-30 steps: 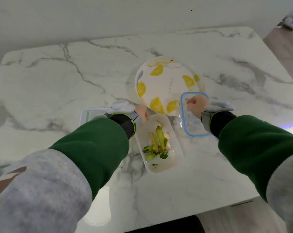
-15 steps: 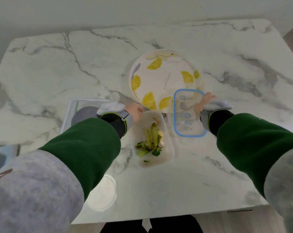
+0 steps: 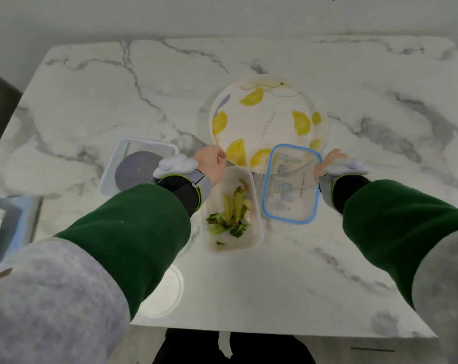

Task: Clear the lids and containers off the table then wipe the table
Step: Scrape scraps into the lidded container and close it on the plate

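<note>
A white plate printed with lemon slices lies mid-table. Its near rim is overlapped by a clear lid with a blue rim. Left of the lid stands a clear rectangular container holding green and yellow food scraps. My left hand is curled over that container's far left corner, fingertips at the plate's rim; what it grips is unclear. My right hand curls around the lid's far right edge. A square clear container with a dark round thing inside sits further left.
A round white lid lies near the front edge, partly under my left sleeve. The marble table has bare room at the back and left. A pale blue object shows beyond the table's left edge.
My right hand slid from on top of the blue-rimmed lid to its right edge. The view drew back, showing the left container and the front edge. My left hand stayed by the plate's rim.
</note>
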